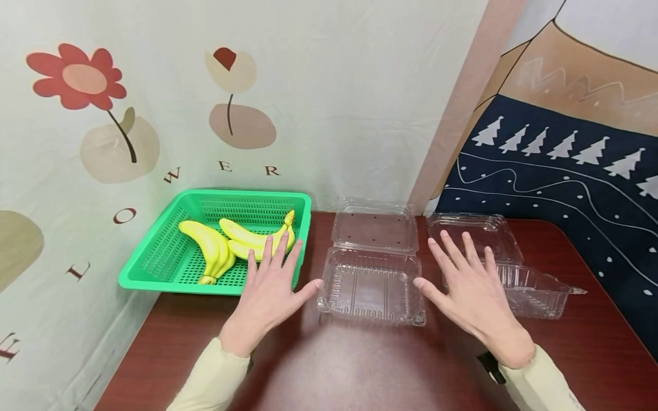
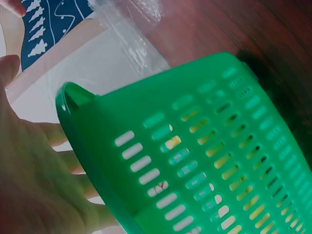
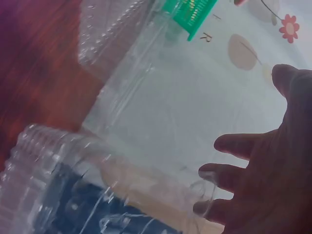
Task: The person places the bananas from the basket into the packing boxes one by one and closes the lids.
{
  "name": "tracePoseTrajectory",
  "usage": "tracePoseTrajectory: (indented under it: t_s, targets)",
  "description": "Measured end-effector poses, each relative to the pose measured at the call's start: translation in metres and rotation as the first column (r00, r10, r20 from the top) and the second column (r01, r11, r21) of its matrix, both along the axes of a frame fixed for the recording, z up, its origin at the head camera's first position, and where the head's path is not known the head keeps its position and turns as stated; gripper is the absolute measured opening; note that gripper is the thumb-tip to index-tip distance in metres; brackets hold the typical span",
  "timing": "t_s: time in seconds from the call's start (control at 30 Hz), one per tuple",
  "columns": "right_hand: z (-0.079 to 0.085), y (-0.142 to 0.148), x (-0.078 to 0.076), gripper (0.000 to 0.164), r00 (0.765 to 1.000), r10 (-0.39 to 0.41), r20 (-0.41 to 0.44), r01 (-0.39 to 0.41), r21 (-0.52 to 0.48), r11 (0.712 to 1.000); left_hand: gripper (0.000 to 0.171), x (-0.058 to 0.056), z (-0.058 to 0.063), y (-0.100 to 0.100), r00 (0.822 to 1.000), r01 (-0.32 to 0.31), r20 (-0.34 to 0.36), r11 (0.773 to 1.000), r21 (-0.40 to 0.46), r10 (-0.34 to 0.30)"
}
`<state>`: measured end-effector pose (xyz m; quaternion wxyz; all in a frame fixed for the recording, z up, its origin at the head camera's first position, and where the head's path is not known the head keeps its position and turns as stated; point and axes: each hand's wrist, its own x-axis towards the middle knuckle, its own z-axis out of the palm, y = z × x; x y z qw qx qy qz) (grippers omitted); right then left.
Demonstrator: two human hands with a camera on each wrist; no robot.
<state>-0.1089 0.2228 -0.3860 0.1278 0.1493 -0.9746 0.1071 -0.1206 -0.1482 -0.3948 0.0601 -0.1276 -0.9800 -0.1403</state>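
Observation:
Fingers spread, my left hand (image 1: 268, 297) hovers by the near right corner of a green plastic basket (image 1: 154, 240), holding nothing. Inside the basket lie two bunches of yellow bananas, one bunch (image 1: 211, 248) on the left and another bunch (image 1: 247, 234) on the right, partly behind my fingertips. My right hand (image 1: 470, 291), also spread and holding nothing, is over a clear plastic clamshell box (image 1: 540, 297) with its lid up, and hides part of it. Between my hands sits a second clear clamshell box (image 1: 372, 285), its lid tipped back toward the wall.
The dark red wooden table (image 1: 354, 365) carries all of these. Behind it hangs a pale curtain (image 1: 349, 103) printed with flowers and letters. A dark blue cloth with white trees (image 1: 540, 171) hangs at the right, close to the table's edge.

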Motion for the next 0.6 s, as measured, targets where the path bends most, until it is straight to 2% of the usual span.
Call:
tracePoseTrajectory:
  t_s: [0.37, 0.6]
  targets:
    - [0.002, -0.036, -0.006, 0.084, 0.996, 0.076, -0.04, -0.077, -0.008, 0.997, 0.089, 0.003, 0.004, -0.03, 0.997, -0.049, -0.058, 0.998, 0.029, 0.051]
    - [-0.001, -0.058, -0.009, 0.086, 0.993, 0.117, -0.021, -0.117, 0.014, 0.993, 0.088, 0.003, 0.007, -0.05, 0.995, -0.073, -0.071, 0.997, 0.023, 0.074]
